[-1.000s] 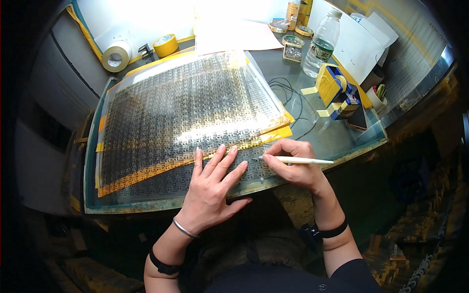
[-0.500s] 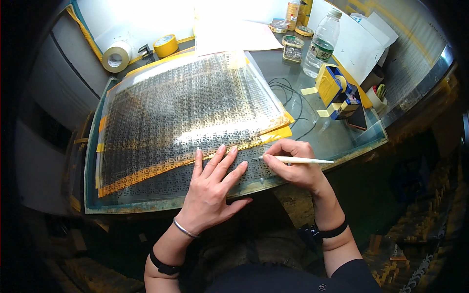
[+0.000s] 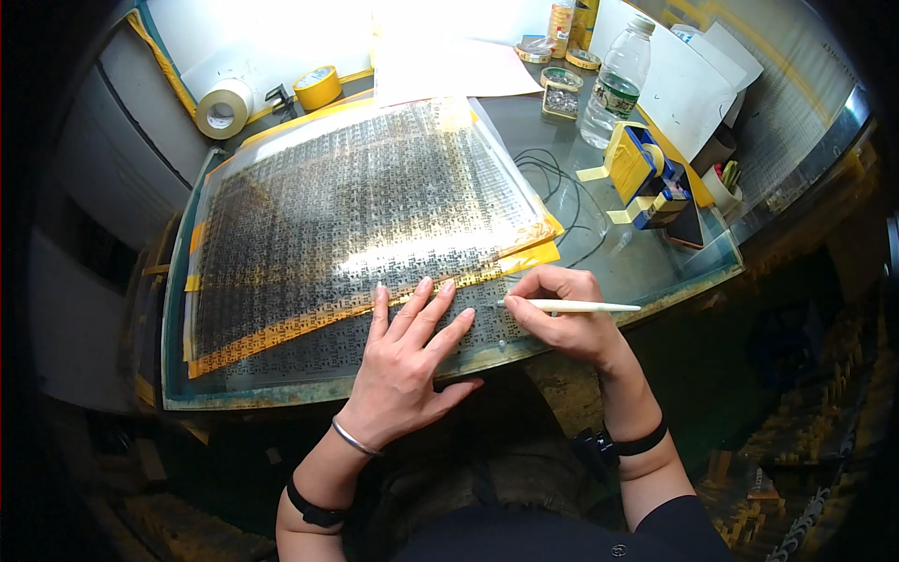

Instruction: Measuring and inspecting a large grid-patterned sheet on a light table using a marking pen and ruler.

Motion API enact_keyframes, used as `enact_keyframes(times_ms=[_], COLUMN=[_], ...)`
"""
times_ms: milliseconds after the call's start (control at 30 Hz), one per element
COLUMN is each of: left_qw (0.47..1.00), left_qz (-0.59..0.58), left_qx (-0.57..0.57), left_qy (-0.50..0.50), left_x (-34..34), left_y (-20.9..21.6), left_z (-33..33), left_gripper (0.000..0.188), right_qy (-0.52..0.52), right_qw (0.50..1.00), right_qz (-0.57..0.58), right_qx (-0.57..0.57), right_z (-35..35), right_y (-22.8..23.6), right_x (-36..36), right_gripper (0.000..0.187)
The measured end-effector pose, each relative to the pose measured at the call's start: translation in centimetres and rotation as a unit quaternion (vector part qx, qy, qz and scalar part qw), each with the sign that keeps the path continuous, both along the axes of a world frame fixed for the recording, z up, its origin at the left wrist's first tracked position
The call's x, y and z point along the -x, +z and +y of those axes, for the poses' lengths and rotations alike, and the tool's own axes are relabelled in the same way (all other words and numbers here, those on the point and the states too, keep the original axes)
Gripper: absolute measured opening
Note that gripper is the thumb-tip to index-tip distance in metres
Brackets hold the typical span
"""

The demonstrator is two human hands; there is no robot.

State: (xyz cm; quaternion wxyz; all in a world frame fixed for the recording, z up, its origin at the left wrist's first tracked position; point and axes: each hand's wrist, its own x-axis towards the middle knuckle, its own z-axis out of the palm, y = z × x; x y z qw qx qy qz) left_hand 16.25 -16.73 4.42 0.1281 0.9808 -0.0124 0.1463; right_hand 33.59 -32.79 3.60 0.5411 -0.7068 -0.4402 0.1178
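My left hand (image 3: 409, 361) lies flat with its fingers spread. Its fingertips press on the near edge of a stack of clear patterned film sheets (image 3: 346, 197), edged with orange and yellow tape. Closed in a pinch, my right hand (image 3: 567, 314) holds a slim white pen-shaped tool (image 3: 595, 306), its tip pointing left and its tail to the right. That tip sits near another dark-patterned sheet (image 3: 412, 342) that shows under the stack along the table's near edge. Whether the tip touches the sheet, I cannot tell.
A glass-topped table (image 3: 618, 272) carries everything. Right of the stack are black cable loops (image 3: 552, 169), blue-yellow tape dispensers (image 3: 646, 178) and a plastic bottle (image 3: 618, 84). Behind stand a small open box (image 3: 561, 98), a yellow tape roll (image 3: 317, 87) and a white tape roll (image 3: 223, 109).
Both hands stay almost where they were; the white tool in my right hand has shifted very slightly.
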Motion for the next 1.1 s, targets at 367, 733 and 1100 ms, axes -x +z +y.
enact_keyframes(times_ms=[367, 733, 1100], left_qw=[1.000, 1.000, 1.000], left_qz=[0.000, -0.002, -0.004], left_qx=[-0.002, 0.000, 0.000], left_qy=[0.004, 0.001, 0.003], left_x=[0.03, 0.02, 0.00], left_y=[-0.06, -0.17, -0.15], left_z=[-0.04, 0.04, -0.02], left_gripper=[0.076, 0.076, 0.076], right_qy=[-0.003, -0.001, -0.007], right_qw=[1.000, 1.000, 1.000], right_qz=[-0.001, 0.001, 0.012], right_qx=[-0.005, 0.004, 0.004], right_z=[0.18, -0.01, 0.08], right_y=[-0.10, -0.11, -0.16], right_x=[0.06, -0.07, 0.05], right_gripper=[0.012, 0.012, 0.012])
